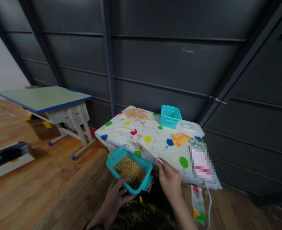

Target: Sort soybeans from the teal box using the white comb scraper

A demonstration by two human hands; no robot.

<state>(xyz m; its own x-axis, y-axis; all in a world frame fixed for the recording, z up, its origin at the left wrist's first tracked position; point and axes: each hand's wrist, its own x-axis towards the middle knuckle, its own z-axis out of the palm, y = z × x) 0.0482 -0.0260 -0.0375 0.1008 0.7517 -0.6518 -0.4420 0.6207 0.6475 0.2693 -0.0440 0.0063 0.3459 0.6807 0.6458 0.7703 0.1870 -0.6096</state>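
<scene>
My left hand [115, 196] grips the near side of a teal plastic container [115, 154], held tilted at the table's front edge. Inside it lies a heap of yellowish soybeans [131, 171]. My right hand [168, 179] is closed around the end of a thin, flat white tool [149, 152] with slots or ridges; its exact kind is unclear. The tool reaches over the tablecloth [169, 158] towards a few loose beans [139, 136]. At the table's far left a larger spread of beans [136, 114] lies directly on the cloth.
Towards the back right stand a second teal container [171, 116] and a clear lid [190, 128]. An orange cloth [180, 139] lies in front of them, near a blurred-out item [201, 163]. A dark panelled wall rises behind; a green-topped desk [47, 96] stands left.
</scene>
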